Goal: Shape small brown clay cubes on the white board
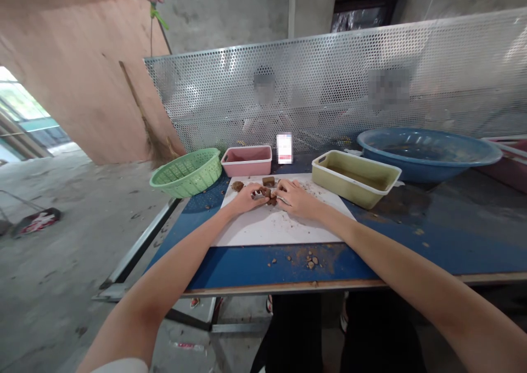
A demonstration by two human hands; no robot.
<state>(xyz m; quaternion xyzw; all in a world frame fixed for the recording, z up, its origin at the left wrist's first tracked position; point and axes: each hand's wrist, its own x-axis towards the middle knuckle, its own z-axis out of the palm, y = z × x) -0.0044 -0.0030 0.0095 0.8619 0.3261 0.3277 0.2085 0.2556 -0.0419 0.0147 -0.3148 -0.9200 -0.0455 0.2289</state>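
Both my hands rest on a white board (272, 227) lying on the blue table (453, 235). My left hand (247, 197) and my right hand (294, 196) meet at the board's far middle, fingers pinched together on a small brown lump (269, 196) between them. Two more brown lumps lie just beyond: one (237, 185) to the left, one (268, 181) straight ahead. Brown crumbs are scattered on the board around my hands.
Along the back stand a green basket (187, 172), a pink tub (247, 160), a small white card (284, 148), a yellow-green tub (356, 178) and a large blue basin (428, 150). Behind them rises a perforated metal screen (329, 82). Crumbs (310, 260) lie near the front edge.
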